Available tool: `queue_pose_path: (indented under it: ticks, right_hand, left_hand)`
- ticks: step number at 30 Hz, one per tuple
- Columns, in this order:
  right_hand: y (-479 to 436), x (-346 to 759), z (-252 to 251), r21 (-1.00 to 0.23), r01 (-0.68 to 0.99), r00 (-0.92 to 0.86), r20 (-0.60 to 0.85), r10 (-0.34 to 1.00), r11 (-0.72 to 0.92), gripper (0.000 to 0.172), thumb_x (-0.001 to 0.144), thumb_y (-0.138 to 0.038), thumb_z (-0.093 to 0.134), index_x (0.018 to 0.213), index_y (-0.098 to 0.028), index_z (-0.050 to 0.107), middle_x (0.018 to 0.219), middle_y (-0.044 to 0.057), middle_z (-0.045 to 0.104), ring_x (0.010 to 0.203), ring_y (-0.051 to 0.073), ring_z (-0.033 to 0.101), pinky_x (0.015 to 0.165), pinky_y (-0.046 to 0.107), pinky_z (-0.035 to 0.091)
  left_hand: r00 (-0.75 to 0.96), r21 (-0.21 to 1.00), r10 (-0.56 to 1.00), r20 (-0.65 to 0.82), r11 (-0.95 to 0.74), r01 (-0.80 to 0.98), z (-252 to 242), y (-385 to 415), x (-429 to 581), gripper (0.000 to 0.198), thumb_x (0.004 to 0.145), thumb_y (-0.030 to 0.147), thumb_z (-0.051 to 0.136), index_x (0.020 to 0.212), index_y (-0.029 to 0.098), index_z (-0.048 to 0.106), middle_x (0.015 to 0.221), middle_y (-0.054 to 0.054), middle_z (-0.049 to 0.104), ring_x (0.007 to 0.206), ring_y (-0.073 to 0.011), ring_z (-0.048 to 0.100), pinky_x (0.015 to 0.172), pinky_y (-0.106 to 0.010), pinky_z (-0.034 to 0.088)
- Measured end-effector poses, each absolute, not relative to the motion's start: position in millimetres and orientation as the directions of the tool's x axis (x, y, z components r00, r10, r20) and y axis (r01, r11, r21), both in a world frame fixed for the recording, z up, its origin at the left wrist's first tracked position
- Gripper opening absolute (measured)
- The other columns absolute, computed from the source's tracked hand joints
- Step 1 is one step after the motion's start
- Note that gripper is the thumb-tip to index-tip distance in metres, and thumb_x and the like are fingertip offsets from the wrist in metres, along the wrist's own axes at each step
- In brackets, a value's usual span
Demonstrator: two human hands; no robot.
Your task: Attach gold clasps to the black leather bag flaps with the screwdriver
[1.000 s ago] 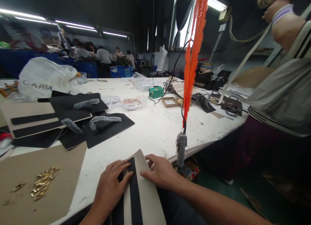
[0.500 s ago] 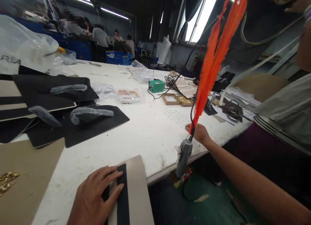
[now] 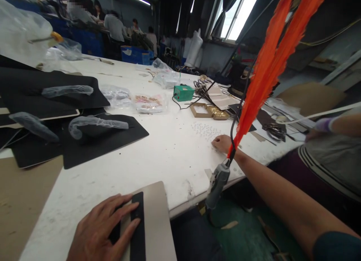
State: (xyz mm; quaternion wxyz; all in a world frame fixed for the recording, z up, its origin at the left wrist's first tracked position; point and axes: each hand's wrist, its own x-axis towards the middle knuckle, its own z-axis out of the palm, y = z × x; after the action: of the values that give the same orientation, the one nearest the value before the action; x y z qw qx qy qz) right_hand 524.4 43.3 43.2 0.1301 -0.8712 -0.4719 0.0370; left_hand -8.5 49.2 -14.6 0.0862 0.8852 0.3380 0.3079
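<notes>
My left hand lies with fingers spread over a beige panel at the table's front edge. Its fingertips and thumb rest on the panel's black strip. My right hand is on the table beside scattered small clear pieces. Its fingers are curled together, and whatever they pinch is too small to make out. In front of the right forearm hangs a grey electric screwdriver on a black cord, with orange plastic strands above; neither hand holds it.
Black panels with plastic-wrapped handles lie left. Bagged parts, a green power box and a small box of gold-coloured pieces sit farther back. Brown board covers the near left. Another person is at the right.
My right hand's fingers have drawn together by the clear pieces. My left hand stays on the panel. The view has shifted slightly, and the screwdriver appears farther right.
</notes>
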Motion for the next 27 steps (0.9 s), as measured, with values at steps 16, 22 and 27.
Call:
queue_pose_path:
  ticks: [16,22,27]
  right_hand:
    - [8,472,12,-0.387,0.916,0.165,0.123,0.979,-0.106,0.015,0.093,-0.030,0.068,0.098,-0.024,0.081,0.096,0.003,0.076,0.088,0.020,0.071,0.080,0.028,0.053]
    - [22,463,24,-0.313,0.946,0.137,0.148,0.979,-0.085,0.021,0.095,-0.027,0.062,0.080,-0.022,0.077,0.092,0.005,0.075,0.084,0.022,0.068,0.078,0.029,0.050]
    - [25,445,35,-0.316,0.945,0.158,0.199,0.967,-0.089,0.023,0.091,-0.024,0.063,0.069,-0.021,0.071,0.085,0.006,0.075,0.081,0.021,0.067,0.077,0.028,0.050]
  left_hand:
    - [0.551,0.373,0.674,0.492,-0.735,0.566,-8,47,-5,0.032,0.093,0.059,0.065,0.116,0.039,0.074,0.126,-0.001,0.075,0.118,-0.0348,0.067,0.093,-0.056,0.057]
    - [0.547,0.365,0.654,0.522,-0.751,0.550,-9,51,-6,0.028,0.091,0.055,0.067,0.114,0.040,0.076,0.121,0.001,0.077,0.112,-0.0328,0.070,0.090,-0.052,0.059]
    - [0.559,0.405,0.674,0.483,-0.738,0.540,-7,49,-6,0.027,0.089,0.050,0.073,0.114,0.039,0.076,0.123,0.000,0.076,0.116,-0.0322,0.068,0.096,-0.053,0.057]
